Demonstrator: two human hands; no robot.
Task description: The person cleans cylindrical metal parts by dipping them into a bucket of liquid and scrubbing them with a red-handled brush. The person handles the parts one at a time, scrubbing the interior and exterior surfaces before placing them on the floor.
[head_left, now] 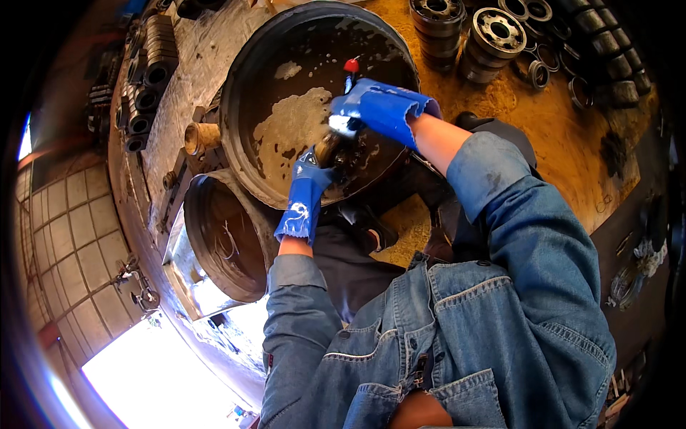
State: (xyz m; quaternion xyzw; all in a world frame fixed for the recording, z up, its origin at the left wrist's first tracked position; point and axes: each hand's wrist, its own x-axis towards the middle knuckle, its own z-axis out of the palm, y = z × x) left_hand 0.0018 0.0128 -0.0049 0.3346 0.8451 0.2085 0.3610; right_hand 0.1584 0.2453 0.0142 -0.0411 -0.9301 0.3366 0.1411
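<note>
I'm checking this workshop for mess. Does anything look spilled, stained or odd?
Yes: a dark, ragged blotch on the brown floor at far right contrasts with the lighter surface, possibly a spill. A dark smudge also marks the turned-up right denim cuff.

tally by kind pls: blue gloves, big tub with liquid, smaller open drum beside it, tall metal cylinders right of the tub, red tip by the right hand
Blue gloves: 2
Big tub: 1
Smaller open drum: 1
Tall metal cylinders: 2
Red tip: 1
Total: 7
</note>
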